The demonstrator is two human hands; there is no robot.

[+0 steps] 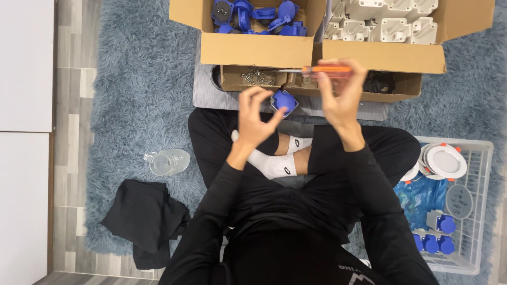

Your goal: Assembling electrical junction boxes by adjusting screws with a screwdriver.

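The right hand [340, 97] is gripping an orange screwdriver [325, 70] at twelve o'clock. The left hand [255, 116] is curling half open, empty, beside the blue plug [284, 101] at its two o'clock.

I take this for a room in a home used as a makeshift assembly spot: I see a shaggy blue-grey rug [137, 79] over wood-look floor planks [71, 174], cardboard boxes [253, 50] of blue and white plastic parts, and a white wire basket [478, 211] of finished pieces.
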